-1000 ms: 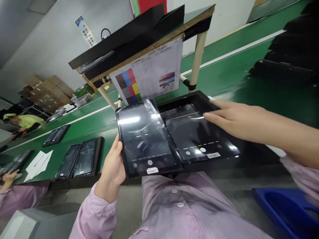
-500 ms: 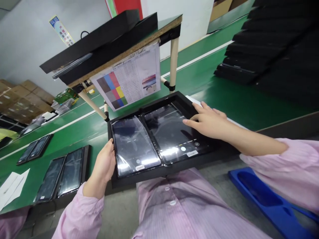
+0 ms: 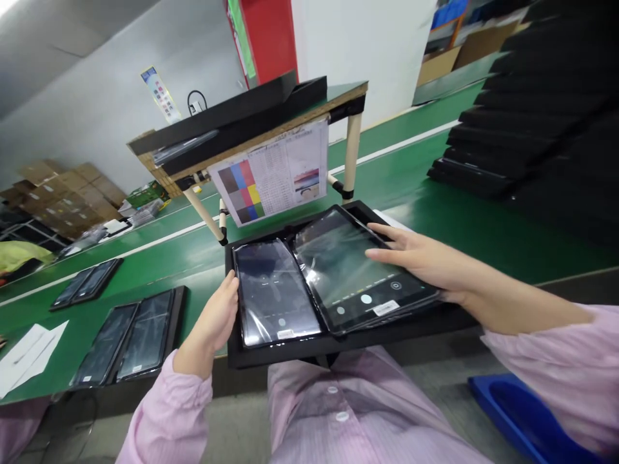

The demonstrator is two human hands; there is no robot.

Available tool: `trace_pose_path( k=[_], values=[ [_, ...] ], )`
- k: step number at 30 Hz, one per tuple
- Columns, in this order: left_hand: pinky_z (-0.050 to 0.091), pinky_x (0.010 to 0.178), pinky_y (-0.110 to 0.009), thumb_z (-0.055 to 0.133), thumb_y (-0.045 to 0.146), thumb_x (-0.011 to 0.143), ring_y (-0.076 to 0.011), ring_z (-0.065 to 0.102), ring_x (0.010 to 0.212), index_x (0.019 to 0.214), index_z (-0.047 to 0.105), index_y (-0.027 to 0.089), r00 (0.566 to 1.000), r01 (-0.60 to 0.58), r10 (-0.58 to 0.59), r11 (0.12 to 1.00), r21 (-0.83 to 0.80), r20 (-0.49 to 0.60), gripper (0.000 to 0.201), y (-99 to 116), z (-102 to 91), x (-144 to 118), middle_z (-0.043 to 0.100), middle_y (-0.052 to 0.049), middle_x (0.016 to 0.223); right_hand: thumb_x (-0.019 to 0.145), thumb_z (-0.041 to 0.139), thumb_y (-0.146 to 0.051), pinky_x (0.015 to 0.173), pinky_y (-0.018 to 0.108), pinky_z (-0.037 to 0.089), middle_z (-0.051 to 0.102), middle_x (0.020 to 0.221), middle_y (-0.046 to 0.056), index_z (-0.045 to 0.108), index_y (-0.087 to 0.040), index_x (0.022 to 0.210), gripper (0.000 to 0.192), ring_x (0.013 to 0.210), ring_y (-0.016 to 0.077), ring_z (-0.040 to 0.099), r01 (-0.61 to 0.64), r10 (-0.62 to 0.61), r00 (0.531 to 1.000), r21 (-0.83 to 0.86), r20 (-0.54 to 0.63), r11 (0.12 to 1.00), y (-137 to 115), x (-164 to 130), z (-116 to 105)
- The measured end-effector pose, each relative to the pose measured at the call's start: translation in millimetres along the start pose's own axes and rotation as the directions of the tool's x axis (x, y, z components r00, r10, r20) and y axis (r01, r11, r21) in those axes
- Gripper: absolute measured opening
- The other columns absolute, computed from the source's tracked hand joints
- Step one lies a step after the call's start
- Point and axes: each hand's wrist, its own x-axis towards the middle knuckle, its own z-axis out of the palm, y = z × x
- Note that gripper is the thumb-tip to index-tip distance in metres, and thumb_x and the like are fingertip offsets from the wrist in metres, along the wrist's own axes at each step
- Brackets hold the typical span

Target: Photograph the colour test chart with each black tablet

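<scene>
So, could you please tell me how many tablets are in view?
6 visible: the left tablet and right tablet between the left hand and right hand, plus a nearer pair and farther pair left along the table. The black stack may hide more.

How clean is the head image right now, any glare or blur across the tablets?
In the head view, glare streaks the left tablet near its lower end; a bright reflection marks the right tablet along its left edge; the black stack sinks into shadow; the chart's small print is too soft to read.
</scene>
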Motion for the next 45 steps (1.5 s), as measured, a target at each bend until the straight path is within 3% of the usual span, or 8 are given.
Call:
trace_pose_path(
  k=[2, 5, 11, 16, 20, 25, 36, 45],
  values=[
    [0.017, 0.126, -0.041, 0.057, 0.032, 0.097, -0.0216, 0.033, 0.149, 0.156, 0.029, 0.014, 0.998, 0.06, -0.06, 0.998, 0.003, -0.035, 0.067, 10, 4.7, 1, 0.031, -0.017, 0.161, 0.062, 0.085, -0.033, 0.058, 0.03, 0.061, 0.066, 0.123, 0.013, 0.041, -0.028, 0.149, 0.098, 0.08, 0.0254, 0.071, -0.004, 0.004, 1.0, 0.047, 0.007, 0.999, -10, -9, -3],
    [0.012, 0.126, -0.038, 0.058, 0.032, 0.096, -0.0194, 0.024, 0.153, 0.153, 0.036, 0.018, 0.993, -0.073, 0.079, 0.994, 0.081, -0.083, 0.063, 14, 14.6, -5, 0.025, -0.012, 0.165, 0.057, 0.086, -0.031, 0.058, 0.031, 0.062, 0.065, 0.124, 0.011, 0.043, -0.033, 0.148, 0.102, 0.082, 0.0252, 0.072, 0.084, -0.082, 0.996, 0.037, -0.044, 0.996, -23, -28, -2],
    [0.036, 0.117, -0.047, 0.068, 0.054, 0.086, -0.0319, 0.047, 0.14, 0.151, 0.039, 0.02, 0.952, -0.185, 0.176, 0.983, 0.012, 0.251, 0.078, -13, 54.0, -54, 0.043, -0.017, 0.155, 0.06, 0.087, -0.043, 0.093, 0.036, 0.06, 0.059, 0.135, 0.009, 0.033, -0.03, 0.153, 0.108, 0.112, 0.0246, 0.066, 0.447, -0.447, 0.895, 0.018, -0.014, 0.894, -17, -56, 38],
    [0.03, 0.12, -0.039, 0.068, 0.044, 0.089, -0.0273, 0.037, 0.146, 0.15, 0.03, 0.021, 0.805, -0.562, 0.591, 0.786, 0.258, -0.047, 0.075, -42, 59.5, -67, 0.037, -0.015, 0.158, 0.085, 0.064, -0.061, 0.109, 0.039, 0.051, 0.048, 0.148, 0.006, 0.036, -0.032, 0.151, 0.078, 0.134, 0.0241, 0.051, 0.629, -0.643, 0.757, 0.136, 0.115, 0.765, 23, -48, 82],
    [0.03, 0.12, -0.045, 0.081, 0.042, 0.076, -0.032, 0.037, 0.144, 0.15, 0.019, 0.018, 0.756, -0.52, 0.648, 0.681, 0.516, -0.094, 0.099, -60, 43.7, -63, 0.034, -0.021, 0.155, 0.094, 0.046, -0.066, 0.114, 0.038, 0.047, 0.058, 0.138, -0.001, 0.064, -0.034, 0.127, 0.049, 0.136, 0.0226, 0.049, 0.457, -0.492, 0.857, 0.215, 0.153, 0.863, 46, -38, 97],
    [0.03, 0.12, -0.05, 0.087, 0.034, 0.066, -0.0347, 0.038, 0.143, 0.148, 0.013, 0.015, 0.771, -0.44, 0.63, 0.63, 0.64, -0.09, 0.112, -70, 38.1, -61, 0.033, -0.026, 0.152, 0.077, 0.063, -0.076, 0.105, 0.043, 0.054, 0.07, 0.113, 0.006, 0.072, -0.023, 0.103, 0.059, 0.124, 0.029, 0.059, 0.269, -0.337, 0.931, 0.363, 0.138, 0.892, 49, -28, 107],
    [0.033, 0.118, -0.054, 0.08, 0.04, 0.075, -0.0352, 0.04, 0.142, 0.148, 0.01, 0.013, 0.684, -0.484, 0.73, 0.467, 0.74, -0.013, 0.105, -84, 37.5, -58, 0.034, -0.028, 0.149, 0.074, 0.068, -0.073, 0.106, 0.042, 0.053, 0.07, 0.112, 0.006, 0.068, -0.022, 0.09, 0.054, 0.128, 0.0277, 0.057, 0.336, -0.392, 0.918, 0.407, 0.06, 0.849, 55, -23, 109],
    [0.03, 0.12, -0.054, 0.082, 0.041, 0.073, -0.0361, 0.037, 0.144, 0.148, 0.011, 0.013, 0.684, -0.492, 0.73, 0.482, 0.725, -0.021, 0.107, -85, 36.6, -57, 0.032, -0.028, 0.15, 0.073, 0.068, -0.075, 0.106, 0.043, 0.052, 0.07, 0.115, 0.006, 0.067, -0.022, 0.093, 0.057, 0.127, 0.0278, 0.057, 0.334, -0.382, 0.923, 0.41, 0.039, 0.849, 58, -21, 108]
  ],
)
